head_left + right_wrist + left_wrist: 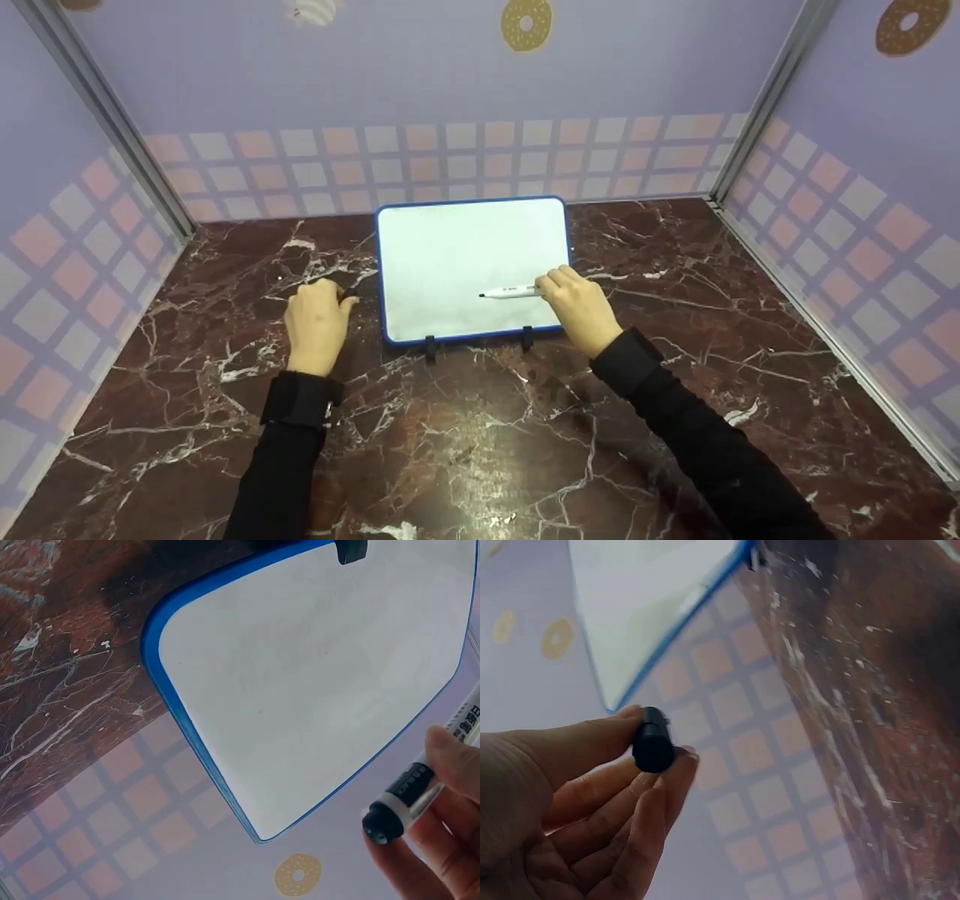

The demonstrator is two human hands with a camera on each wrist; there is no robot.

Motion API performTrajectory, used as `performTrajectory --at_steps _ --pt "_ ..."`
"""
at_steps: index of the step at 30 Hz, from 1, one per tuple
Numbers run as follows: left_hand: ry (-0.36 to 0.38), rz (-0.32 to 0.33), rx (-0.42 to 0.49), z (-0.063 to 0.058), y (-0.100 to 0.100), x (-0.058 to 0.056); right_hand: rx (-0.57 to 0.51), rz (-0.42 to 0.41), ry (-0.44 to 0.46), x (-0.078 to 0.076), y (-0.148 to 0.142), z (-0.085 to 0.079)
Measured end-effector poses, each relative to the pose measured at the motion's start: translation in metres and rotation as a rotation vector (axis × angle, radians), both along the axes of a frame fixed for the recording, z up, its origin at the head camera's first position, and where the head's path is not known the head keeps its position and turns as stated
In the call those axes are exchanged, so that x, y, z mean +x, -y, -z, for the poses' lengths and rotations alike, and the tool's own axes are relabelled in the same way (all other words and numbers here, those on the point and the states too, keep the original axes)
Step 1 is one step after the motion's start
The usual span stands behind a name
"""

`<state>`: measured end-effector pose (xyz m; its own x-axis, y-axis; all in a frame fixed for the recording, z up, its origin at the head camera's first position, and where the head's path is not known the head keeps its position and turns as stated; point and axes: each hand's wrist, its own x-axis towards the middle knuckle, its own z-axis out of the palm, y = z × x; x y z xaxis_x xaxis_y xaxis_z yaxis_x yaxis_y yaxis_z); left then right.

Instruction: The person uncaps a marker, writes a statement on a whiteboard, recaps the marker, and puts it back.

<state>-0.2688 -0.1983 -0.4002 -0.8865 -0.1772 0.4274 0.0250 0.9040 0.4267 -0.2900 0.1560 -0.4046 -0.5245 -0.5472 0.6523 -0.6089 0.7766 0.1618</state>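
A whiteboard [465, 262] with a blue frame leans back on small black stand feet on the table, its white surface bearing no visible writing. My right hand [577, 304] grips a white marker [514, 292] by its rear part, in front of the board's lower right. The marker's dark tip points left across the board. In the right wrist view, the marker's black end [384, 825] shows between thumb and fingers. To the left of the board, my left hand [319, 322] pinches a black marker cap [652, 741] between thumb and fingertips.
Dark red marbled tabletop [465, 450] stretches around the board. Behind stands a lilac wall [420, 82] with pink and white squares and doughnut pictures. Side walls with metal corner posts [772, 97] bound the table left and right.
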Motion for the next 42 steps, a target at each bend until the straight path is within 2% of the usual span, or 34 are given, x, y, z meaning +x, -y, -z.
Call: performTrajectory --at_steps 2,5,10,16,20,23,25,27,28,30,32,34,35,37,39,42 --pt "0.055 -0.056 -0.028 0.005 0.004 -0.004 0.005 0.001 0.0 0.001 0.001 0.0" --pt "0.126 -0.094 -0.065 0.015 0.009 -0.009 0.013 -0.001 0.001 0.001 0.002 0.0" --pt "0.219 -0.097 -0.089 0.031 0.012 -0.014 0.017 -0.003 -0.002 0.001 0.002 0.0" --pt "0.249 -0.094 -0.108 0.038 0.011 -0.017 0.012 -0.014 -0.012 0.001 0.003 0.0" --pt "0.269 -0.093 -0.109 0.037 0.011 -0.017 0.01 -0.02 -0.01 0.002 0.003 0.001" --pt "0.273 -0.092 -0.115 0.029 0.011 -0.014 0.008 -0.02 -0.008 0.002 0.004 0.002" --pt "0.234 -0.089 -0.127 0.02 0.007 -0.01 0.008 -0.023 -0.009 0.002 0.004 0.002" --pt "0.15 -0.068 -0.133 0.008 0.0 -0.005 0.006 -0.027 -0.019 0.002 0.004 0.002" --pt "0.1 -0.049 -0.139 0.001 -0.005 -0.002 0.005 -0.031 -0.028 0.002 0.004 0.002" --pt "-0.006 0.033 -0.13 -0.013 -0.02 0.004 -0.001 -0.042 -0.05 0.001 0.005 0.001" --pt "-0.078 0.168 -0.096 -0.023 -0.039 0.011 -0.001 -0.058 -0.08 0.0 0.007 0.001" --pt "-0.1 0.319 -0.06 -0.027 -0.059 0.017 -0.001 -0.086 -0.106 -0.001 0.009 0.0" --pt "-0.096 0.395 -0.032 -0.027 -0.069 0.019 0.001 -0.104 -0.117 -0.001 0.01 0.0" --pt "-0.078 0.506 0.0 -0.022 -0.087 0.023 0.014 -0.146 -0.144 0.001 0.012 -0.001" --pt "-0.08 0.566 0.003 -0.015 -0.101 0.025 0.029 -0.186 -0.169 0.003 0.015 -0.001" --pt "-0.116 0.614 0.0 -0.001 -0.114 0.025 0.061 -0.238 -0.206 0.007 0.02 -0.002"
